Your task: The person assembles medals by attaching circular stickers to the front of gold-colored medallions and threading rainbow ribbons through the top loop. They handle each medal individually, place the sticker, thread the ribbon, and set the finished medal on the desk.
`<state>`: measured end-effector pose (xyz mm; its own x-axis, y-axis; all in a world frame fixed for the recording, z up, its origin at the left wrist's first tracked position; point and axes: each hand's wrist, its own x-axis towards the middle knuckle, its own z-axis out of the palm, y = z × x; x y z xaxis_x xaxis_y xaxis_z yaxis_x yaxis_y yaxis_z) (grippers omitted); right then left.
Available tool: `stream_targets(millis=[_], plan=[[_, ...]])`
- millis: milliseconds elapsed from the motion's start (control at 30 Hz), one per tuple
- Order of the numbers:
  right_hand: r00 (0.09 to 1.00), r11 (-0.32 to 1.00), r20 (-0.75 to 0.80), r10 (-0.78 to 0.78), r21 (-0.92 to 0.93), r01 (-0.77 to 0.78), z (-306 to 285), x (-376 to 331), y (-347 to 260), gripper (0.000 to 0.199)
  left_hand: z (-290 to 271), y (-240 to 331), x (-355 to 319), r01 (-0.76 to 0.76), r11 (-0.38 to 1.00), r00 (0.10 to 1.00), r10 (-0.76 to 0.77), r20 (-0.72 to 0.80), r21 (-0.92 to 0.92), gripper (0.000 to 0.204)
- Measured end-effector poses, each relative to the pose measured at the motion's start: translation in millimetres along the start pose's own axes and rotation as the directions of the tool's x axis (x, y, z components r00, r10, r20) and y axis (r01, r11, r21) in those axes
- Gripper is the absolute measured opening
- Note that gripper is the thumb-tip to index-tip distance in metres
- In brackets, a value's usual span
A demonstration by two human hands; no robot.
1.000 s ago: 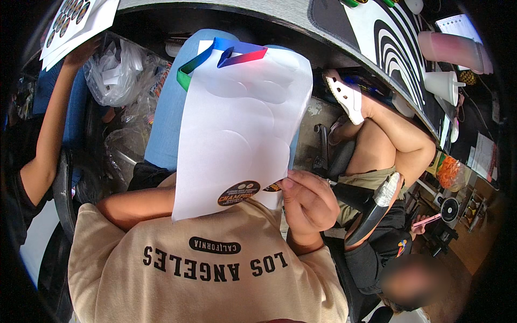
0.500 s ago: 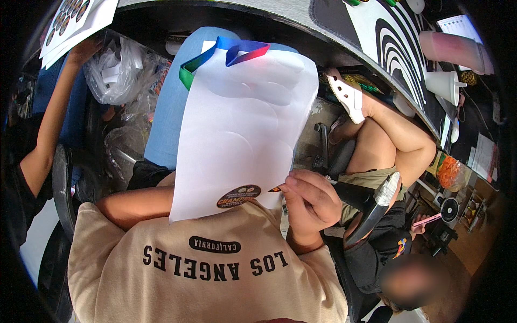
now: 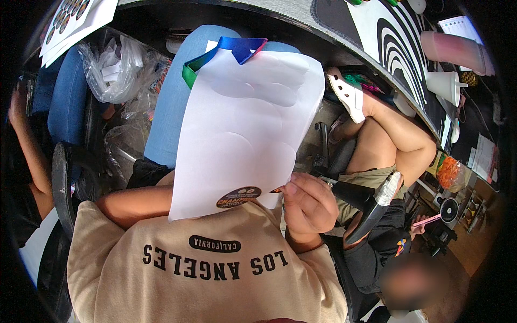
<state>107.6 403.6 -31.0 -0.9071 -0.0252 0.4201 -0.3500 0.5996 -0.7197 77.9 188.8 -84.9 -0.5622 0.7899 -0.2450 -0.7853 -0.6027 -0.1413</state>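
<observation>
Your right hand pinches the dark sticker by the edge of the white sheet above your lap — go slow so nothing rips — but I can't tell your hidden left hand's grip.

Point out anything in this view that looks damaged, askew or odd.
The black armrest on the right has silvery wrapping around its end, like a patch; any damage underneath is hidden. The multicoloured ribbon bends sharply at the far edge of the white sticker sheet, so it looks askew.
</observation>
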Motion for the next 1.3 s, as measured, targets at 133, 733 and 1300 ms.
stream_targets(millis=[133, 733, 1300], plan=[[1.000, 1.000, 0.003, 0.004, -0.011, -0.004, 1, -3, -1, 0.025, 2, 2, 0, -0.020, 1.000, 1.000, 0.021, -0.007, 0.012, 0.047], [0.851, 0.886, 0.285, -0.440, -0.013, 0.463, -34, 50, 27, 0.015, 56, 112, 47, -0.178, 0.672, 0.759, 0.559, -0.335, 0.719, 0.043], [0.975, 0.997, 0.210, 0.072, -0.049, -0.063, 19, 58, 77, 0.020, -39, 74, -17, -0.165, 0.159, 0.287, 0.952, -0.107, 0.973, 0.064]])
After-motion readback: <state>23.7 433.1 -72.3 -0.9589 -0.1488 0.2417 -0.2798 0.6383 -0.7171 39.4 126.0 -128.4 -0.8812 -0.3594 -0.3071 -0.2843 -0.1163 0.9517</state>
